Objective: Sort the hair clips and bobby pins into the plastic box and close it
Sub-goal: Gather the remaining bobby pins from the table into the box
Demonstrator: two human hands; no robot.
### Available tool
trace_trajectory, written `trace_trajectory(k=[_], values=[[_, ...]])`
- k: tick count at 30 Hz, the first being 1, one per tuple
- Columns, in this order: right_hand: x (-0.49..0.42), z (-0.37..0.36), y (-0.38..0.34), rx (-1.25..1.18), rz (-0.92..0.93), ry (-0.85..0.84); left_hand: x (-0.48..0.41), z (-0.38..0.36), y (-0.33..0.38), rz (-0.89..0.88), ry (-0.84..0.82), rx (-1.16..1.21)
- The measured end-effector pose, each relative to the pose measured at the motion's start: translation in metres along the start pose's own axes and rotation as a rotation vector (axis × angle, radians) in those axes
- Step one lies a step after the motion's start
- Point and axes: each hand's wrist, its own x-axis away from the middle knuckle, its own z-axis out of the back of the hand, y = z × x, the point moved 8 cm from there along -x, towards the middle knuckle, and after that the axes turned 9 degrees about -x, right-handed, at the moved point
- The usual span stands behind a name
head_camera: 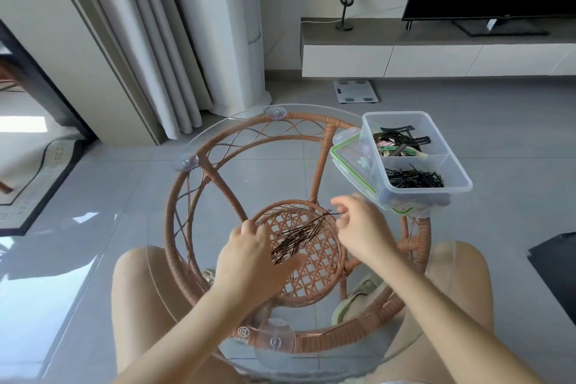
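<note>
A pile of loose bobby pins (299, 235) lay on the round glass worktop (149, 246), over the woven rattan shelf (314, 277) seen through the glass. The left hand (255, 254) rested palm down on the near-left end of the pile. Its thumb lay against the pins and its fingers were loosely bent. Whether it gripped any of them could not be told. The right hand (363, 229) was at the pile's far-right tip, its fingers curled and pinching the thin ends of the pins there.

The plastic box (416, 162) stood open at the far right edge of the worktop, well apart from the pile. Its far compartment held hair clips (397, 140), mostly black with a few pale ones. Its near compartment held stored bobby pins (413, 178) in a dark heap. The green-rimmed lid (346, 154) lay partly under the box, sticking out on its left side. The person's bare knees showed beneath the glass, on either side of the rattan frame.
</note>
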Motion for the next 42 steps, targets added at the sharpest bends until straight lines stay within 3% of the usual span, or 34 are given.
trace_trajectory(k=[3, 7, 21, 24, 27, 32, 39, 42], values=[[-0.016, 0.002, 0.015, 0.307, 0.075, -0.150, 0.007, -0.012, 0.012, 0.002, -0.005, -0.089], [-0.023, -0.007, 0.010, 0.144, 0.137, -0.239, -0.008, -0.015, 0.017, -0.058, -0.011, -0.006], [-0.018, -0.039, -0.021, -0.043, 0.285, -0.372, -0.026, -0.003, 0.011, -0.369, -0.023, 0.113], [-0.027, -0.038, -0.031, -0.062, 0.332, -0.334, -0.026, -0.002, 0.007, -0.343, 0.005, 0.132], [-0.030, -0.054, -0.044, 0.124, 0.433, -0.400, -0.020, 0.003, -0.001, -0.214, 0.072, 0.129], [-0.024, -0.065, -0.059, 0.296, 0.590, -0.518, -0.002, -0.010, 0.016, -0.007, 0.033, -0.080], [-0.004, -0.050, -0.029, 0.278, 0.503, -0.646, -0.011, -0.014, 0.029, -0.072, -0.009, -0.052], [0.003, -0.046, -0.019, 0.220, 0.452, -0.598, -0.013, -0.011, 0.024, -0.162, -0.018, -0.012]])
